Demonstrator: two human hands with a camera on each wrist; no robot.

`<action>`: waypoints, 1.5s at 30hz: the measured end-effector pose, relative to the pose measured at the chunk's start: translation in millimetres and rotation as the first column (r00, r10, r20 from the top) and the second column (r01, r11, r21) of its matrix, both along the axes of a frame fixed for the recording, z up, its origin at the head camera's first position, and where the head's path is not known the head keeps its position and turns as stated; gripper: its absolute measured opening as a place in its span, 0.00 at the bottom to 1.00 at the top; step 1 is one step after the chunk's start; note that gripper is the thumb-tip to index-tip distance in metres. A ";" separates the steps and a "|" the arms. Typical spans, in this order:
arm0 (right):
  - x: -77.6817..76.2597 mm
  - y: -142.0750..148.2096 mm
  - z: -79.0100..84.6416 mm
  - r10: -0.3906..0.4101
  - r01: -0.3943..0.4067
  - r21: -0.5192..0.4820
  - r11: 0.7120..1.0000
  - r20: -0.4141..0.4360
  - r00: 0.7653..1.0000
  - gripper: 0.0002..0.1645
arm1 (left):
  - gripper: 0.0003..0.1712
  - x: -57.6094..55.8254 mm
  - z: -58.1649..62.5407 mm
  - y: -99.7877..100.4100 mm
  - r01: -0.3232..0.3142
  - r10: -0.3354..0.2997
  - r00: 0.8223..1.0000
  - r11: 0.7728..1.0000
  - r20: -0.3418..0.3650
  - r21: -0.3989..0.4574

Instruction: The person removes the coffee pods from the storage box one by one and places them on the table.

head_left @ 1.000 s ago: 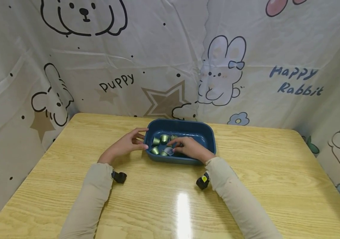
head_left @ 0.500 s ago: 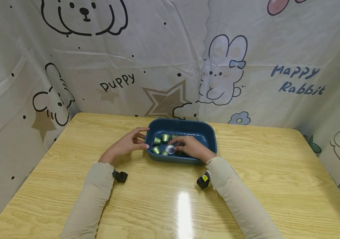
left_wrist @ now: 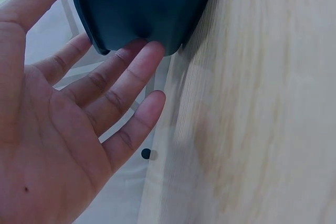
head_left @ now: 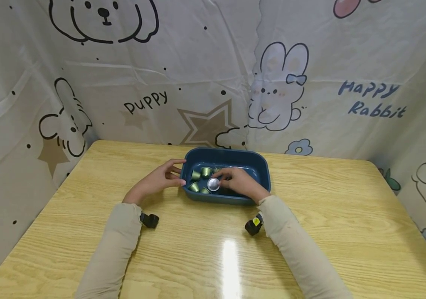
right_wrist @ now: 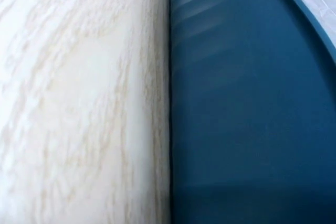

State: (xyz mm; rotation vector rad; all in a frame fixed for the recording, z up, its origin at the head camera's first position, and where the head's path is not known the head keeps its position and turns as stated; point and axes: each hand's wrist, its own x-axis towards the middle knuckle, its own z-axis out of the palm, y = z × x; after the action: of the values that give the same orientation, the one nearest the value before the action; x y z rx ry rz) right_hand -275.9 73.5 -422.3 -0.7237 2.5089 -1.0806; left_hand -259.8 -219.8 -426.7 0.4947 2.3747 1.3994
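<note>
In the head view, a dark blue rectangular tray (head_left: 226,200) stands on the wooden table, with several green coffee capsules (head_left: 206,172) at its left end. My right hand (head_left: 240,183) reaches in over the near wall and pinches a coffee capsule (head_left: 213,184) between thumb and fingertips, its round silver lid facing up toward the head camera. Spread along the tray's left end is my left hand (head_left: 156,178); its outstretched fingers (left_wrist: 142,66) touch the outer wall in the left wrist view. The right wrist view shows the tray's side wall (right_wrist: 252,103) but not the hand.
The pale wood table (head_left: 183,253) extends on all sides of the tray. Behind it hangs a printed cloth (head_left: 205,74) with cartoon animals, close to the table's back edge. A small black camera sits at each wrist (head_left: 149,221).
The capsule in my right hand has tilted so that its silver lid now shows full and round, and it has risen slightly. My left hand stays at the tray's left end.
</note>
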 end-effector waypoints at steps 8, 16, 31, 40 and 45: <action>-1.8 3.7 2.2 -0.067 0.081 -0.164 0.983 0.090 0.994 0.17 | 0.43 -0.3 2.1 2.0 0.000 0.000 1.000 1.000 -0.010 -0.002; -0.6 7.5 7.2 -0.168 0.200 -0.267 0.943 0.138 0.976 0.18 | 0.43 1.4 3.3 2.3 -0.001 0.001 1.000 1.000 -0.011 -0.007; 0.2 9.1 11.1 -0.241 0.317 -0.363 0.876 0.240 0.940 0.19 | 0.43 1.3 4.7 1.8 0.006 -0.006 1.000 1.000 0.006 0.002; 1.1 15.3 19.5 -0.253 0.359 -0.431 0.828 0.285 0.925 0.22 | 0.43 0.7 3.0 1.2 0.012 -0.012 1.000 1.000 0.005 0.006; 2.4 20.7 26.2 -0.264 0.381 -0.447 0.809 0.302 0.916 0.23 | 0.43 0.9 4.1 0.9 0.012 -0.012 1.000 1.000 0.004 0.004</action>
State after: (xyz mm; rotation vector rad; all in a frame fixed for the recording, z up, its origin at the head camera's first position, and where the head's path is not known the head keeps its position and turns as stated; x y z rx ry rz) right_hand -273.5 94.2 -396.1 -0.2538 2.2122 -1.8654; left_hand -258.8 -218.9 -422.6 0.5058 2.3620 1.3985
